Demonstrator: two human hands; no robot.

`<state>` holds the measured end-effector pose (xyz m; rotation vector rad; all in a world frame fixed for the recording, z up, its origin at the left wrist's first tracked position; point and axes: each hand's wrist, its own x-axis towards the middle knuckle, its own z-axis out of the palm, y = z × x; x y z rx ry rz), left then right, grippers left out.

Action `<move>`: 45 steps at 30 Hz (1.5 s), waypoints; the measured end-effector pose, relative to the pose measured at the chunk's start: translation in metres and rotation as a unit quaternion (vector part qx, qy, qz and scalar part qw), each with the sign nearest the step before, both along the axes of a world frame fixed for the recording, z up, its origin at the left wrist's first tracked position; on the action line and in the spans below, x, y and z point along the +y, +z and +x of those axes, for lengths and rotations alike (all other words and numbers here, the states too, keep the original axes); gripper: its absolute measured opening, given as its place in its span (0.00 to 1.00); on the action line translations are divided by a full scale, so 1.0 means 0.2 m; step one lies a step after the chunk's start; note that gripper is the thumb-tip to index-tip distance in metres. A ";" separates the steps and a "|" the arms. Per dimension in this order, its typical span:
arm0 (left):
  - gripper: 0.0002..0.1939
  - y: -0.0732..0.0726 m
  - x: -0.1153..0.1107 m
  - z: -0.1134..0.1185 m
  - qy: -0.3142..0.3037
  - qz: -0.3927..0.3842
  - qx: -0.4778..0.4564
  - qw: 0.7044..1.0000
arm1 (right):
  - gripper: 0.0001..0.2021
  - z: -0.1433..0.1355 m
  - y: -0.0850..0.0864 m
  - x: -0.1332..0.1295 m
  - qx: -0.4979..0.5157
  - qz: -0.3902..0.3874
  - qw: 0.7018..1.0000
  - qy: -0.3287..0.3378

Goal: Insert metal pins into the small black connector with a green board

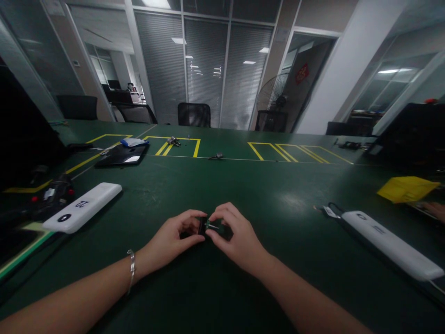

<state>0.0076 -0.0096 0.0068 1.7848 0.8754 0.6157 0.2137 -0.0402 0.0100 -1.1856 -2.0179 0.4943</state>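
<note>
Near the middle of the green table [194,287], my two hands meet around small parts. My left hand [179,232] pinches a small black piece [202,226] between thumb and fingers. My right hand [236,234] is closed on a small green part [209,225] with a thin metallic pin, right up against the black piece. Whether the two parts are joined cannot be made out. A silver bracelet [131,269] circles my left wrist.
White oblong devices lie at left [85,206] and right [392,243]. A black flat case [121,155], metal parts [174,141] and a small dark part [217,156] lie farther back. A yellow object [406,189] sits at right, near another person's hand [436,209].
</note>
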 end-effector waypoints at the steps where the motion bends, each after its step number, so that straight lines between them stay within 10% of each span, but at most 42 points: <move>1: 0.20 0.00 0.00 0.00 0.000 0.002 0.002 1.000 | 0.08 -0.01 0.00 0.00 -0.006 0.002 1.000 0.002; 45: 0.11 0.01 -0.01 0.02 -0.004 -0.005 -0.059 0.998 | 0.08 -0.03 0.03 -0.03 -0.075 0.007 0.996 0.040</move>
